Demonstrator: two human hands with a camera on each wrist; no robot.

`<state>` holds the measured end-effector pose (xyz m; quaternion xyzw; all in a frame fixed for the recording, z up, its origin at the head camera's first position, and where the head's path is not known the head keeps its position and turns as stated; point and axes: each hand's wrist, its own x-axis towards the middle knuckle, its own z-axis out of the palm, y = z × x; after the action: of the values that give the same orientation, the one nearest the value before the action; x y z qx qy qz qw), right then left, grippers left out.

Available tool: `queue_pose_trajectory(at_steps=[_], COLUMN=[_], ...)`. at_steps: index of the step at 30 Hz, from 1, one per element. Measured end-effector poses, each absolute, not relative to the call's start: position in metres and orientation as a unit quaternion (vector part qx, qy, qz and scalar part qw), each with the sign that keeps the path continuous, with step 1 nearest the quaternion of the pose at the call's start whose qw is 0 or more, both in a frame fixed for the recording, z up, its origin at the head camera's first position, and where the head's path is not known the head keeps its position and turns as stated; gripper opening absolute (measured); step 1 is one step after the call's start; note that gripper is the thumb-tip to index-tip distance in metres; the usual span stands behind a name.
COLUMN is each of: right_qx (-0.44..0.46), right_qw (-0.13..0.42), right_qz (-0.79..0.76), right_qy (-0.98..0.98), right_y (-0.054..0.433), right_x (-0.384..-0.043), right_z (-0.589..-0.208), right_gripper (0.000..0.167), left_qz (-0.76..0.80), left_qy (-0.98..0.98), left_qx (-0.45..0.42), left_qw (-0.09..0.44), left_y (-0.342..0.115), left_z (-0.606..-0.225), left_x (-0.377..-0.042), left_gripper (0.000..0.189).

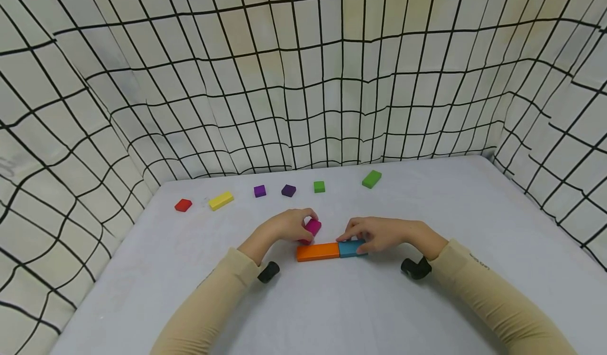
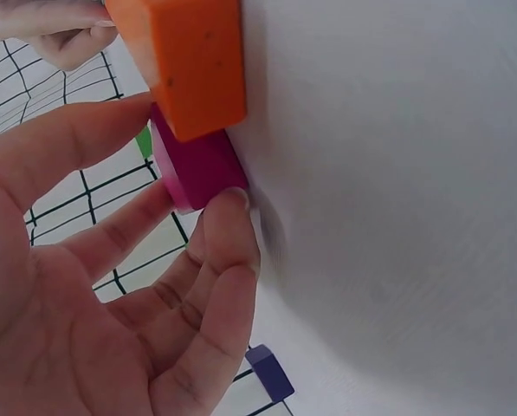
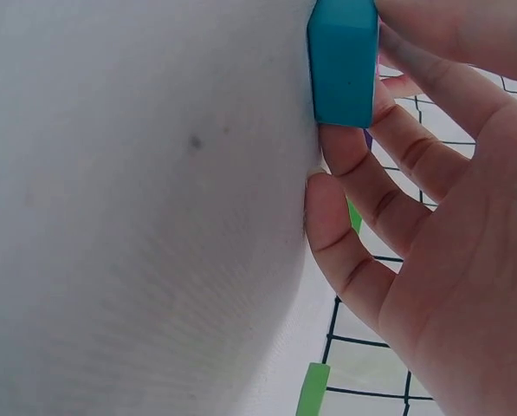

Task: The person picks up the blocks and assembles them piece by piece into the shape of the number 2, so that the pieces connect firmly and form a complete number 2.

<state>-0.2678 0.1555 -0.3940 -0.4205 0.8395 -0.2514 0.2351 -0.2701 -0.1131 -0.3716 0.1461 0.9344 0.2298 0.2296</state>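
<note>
Just behind an orange block [image 1: 318, 252], my left hand [image 1: 288, 225] grips a magenta block [image 1: 313, 226], which sits at a slant to the orange one. In the left wrist view, thumb and fingertips press on the sides of the magenta block [image 2: 202, 169], and the orange block [image 2: 202, 74] partly covers it. A blue block [image 1: 349, 248] lies end to end with the orange block, forming one row. My right hand [image 1: 381, 233] holds the blue block between thumb and fingers at its right part. The right wrist view shows the blue block's end [image 3: 345, 69] against the white surface.
Along the back of the white table [image 1: 303, 313] lie a red block [image 1: 183, 205], a yellow block [image 1: 221, 201], a purple block [image 1: 260, 190], a dark purple block [image 1: 289, 190], a small green block [image 1: 319, 186] and a longer green block [image 1: 372, 179]. Black netting [image 1: 341, 78] stands behind.
</note>
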Motion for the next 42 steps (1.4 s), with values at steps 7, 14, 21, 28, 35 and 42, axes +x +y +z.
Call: queue_pose_trajectory(at_steps=[7, 14, 21, 28, 35, 42], right_qx=[-0.415, -0.409, -0.406, -0.403, -0.405, -0.404], right_qw=[0.235, 0.236, 0.237, 0.239, 0.238, 0.238], right_qz=[-0.246, -0.247, -0.25, -0.253, -0.253, -0.247], right_qy=[0.844, 0.846, 0.846, 0.846, 0.846, 0.848], right_y=[0.1549, 0.1555, 0.1554, 0.1555, 0.155, 0.1543], right_x=[-0.2672, -0.2662, -0.2662, -0.2657, -0.2655, -0.2649], right_z=[-0.3949, -0.3939, -0.3942, -0.3943, -0.3944, -0.393], right_gripper=[0.043, 0.043, 0.042, 0.042, 0.042, 0.042], left_qz=[0.234, 0.239, 0.245, 0.241, 0.24, 0.24], left_qy=[0.933, 0.931, 0.929, 0.93, 0.93, 0.931], left_qx=[0.147, 0.153, 0.158, 0.159, 0.153, 0.152], left_qw=[0.231, 0.229, 0.229, 0.228, 0.23, 0.231], left_y=[-0.1159, -0.1179, -0.1179, -0.1178, -0.1169, -0.1175], left_z=[-0.374, -0.3746, -0.3741, -0.3735, -0.3725, -0.3732], left_x=[-0.2723, -0.2733, -0.2707, -0.2689, -0.2683, -0.2672], left_gripper=[0.049, 0.046, 0.045, 0.044, 0.044, 0.045])
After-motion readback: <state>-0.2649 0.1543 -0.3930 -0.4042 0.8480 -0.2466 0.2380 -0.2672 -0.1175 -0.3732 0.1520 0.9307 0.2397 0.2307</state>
